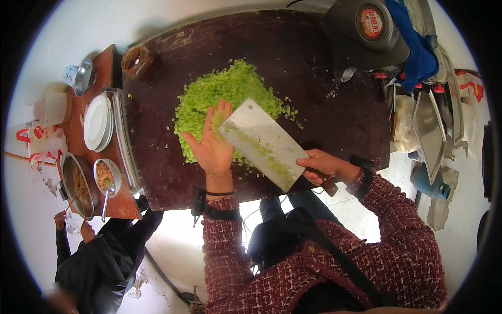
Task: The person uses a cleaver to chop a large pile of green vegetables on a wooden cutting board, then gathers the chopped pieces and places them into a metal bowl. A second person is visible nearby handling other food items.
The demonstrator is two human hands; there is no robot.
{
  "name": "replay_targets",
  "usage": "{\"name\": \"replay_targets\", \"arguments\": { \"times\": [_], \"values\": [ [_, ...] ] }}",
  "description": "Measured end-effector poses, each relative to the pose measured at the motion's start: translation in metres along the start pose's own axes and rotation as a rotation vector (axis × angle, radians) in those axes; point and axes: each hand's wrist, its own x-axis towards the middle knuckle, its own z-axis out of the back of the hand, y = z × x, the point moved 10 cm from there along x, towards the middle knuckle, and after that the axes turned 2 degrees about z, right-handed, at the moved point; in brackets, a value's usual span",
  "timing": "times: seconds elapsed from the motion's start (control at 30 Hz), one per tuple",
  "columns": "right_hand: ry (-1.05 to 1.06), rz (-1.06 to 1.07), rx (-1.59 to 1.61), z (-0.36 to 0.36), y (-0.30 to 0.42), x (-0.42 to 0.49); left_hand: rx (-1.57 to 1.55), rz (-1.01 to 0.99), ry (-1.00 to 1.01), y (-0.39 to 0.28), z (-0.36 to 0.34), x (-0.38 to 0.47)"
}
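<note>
My right hand (322,163) grips the wooden handle of a broad Chinese cleaver (255,137). The blade lies tilted with its flat side up, and bits of green vegetable stick along it. Beside the blade's far end is my left hand (215,147), palm up with fingers spread, green bits clinging to the palm and fingers. A large heap of finely chopped green vegetable (231,84) lies on the dark wooden table (306,59), just beyond both hands. Loose bits are scattered around the heap.
A brown jar (137,62) stands at the table's far left; a black appliance (364,39) with a blue cloth (421,59) sits far right. The left side table holds white plates (96,121), a bowl of filling (105,172) and a metal basin (74,188), where another person (102,263) holds sticks.
</note>
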Motion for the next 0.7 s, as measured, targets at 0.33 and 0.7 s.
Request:
{"name": "replay_targets", "arguments": {
  "times": [0.33,0.7],
  "values": [
    [-0.312,0.185,-0.22,0.035,0.034,-0.001,2.453,-0.752,-0.049,0.015,-0.027,-0.006],
    [-0.282,0.329,-0.258,-0.002,0.05,0.012,2.385,-0.589,0.206,0.109,-0.023,-0.028]
  ]
}}
